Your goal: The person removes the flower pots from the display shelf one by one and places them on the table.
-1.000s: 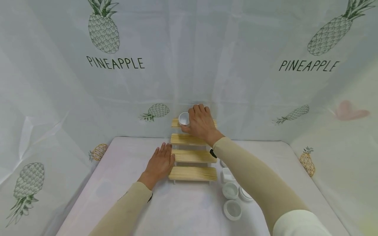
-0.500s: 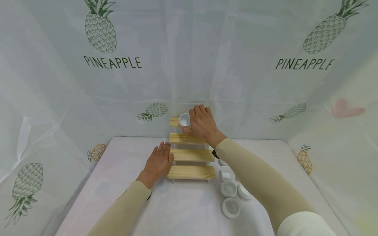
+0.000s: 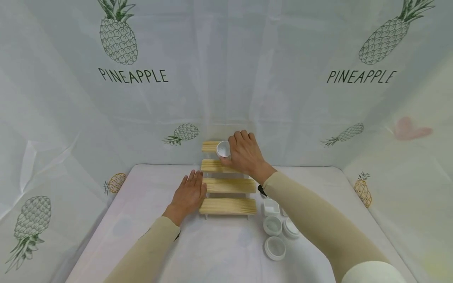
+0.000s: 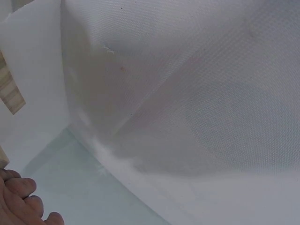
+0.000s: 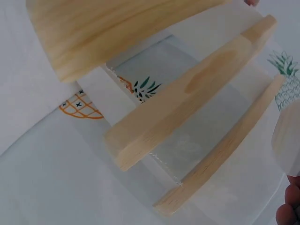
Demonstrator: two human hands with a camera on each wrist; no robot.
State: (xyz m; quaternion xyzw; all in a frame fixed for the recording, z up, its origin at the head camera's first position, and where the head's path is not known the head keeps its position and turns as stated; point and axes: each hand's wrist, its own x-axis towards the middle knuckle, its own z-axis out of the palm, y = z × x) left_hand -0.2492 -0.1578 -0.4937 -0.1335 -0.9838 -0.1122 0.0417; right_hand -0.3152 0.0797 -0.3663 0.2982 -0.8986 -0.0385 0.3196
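Note:
A stepped wooden rack (image 3: 228, 205) with several pale slats on white side supports stands near the back of the table. My right hand (image 3: 245, 151) grips a small round white cup (image 3: 223, 149) in front of the top slat. The cup's open mouth tilts toward the head camera, and the hand covers its right side. In the right wrist view, fingertips (image 5: 288, 206) show below the cup (image 5: 287, 138). My left hand (image 3: 189, 192) rests along the rack's left side, fingers straight and together. The left wrist view catches only its fingers (image 4: 23, 201) at the lower left corner.
Right of the rack stand several white containers: a square dish (image 3: 271, 206), a round cup (image 3: 272, 225), a round dish (image 3: 275, 248) and a lidded-looking round one (image 3: 292, 228) partly behind my right sleeve. A pineapple-printed curtain (image 3: 226, 78) rises behind the table (image 3: 219, 251).
My right hand has brought the cup slightly down and to the right relative to the top slat. The left hand stays at the rack's side. The whole head view has shifted a little.

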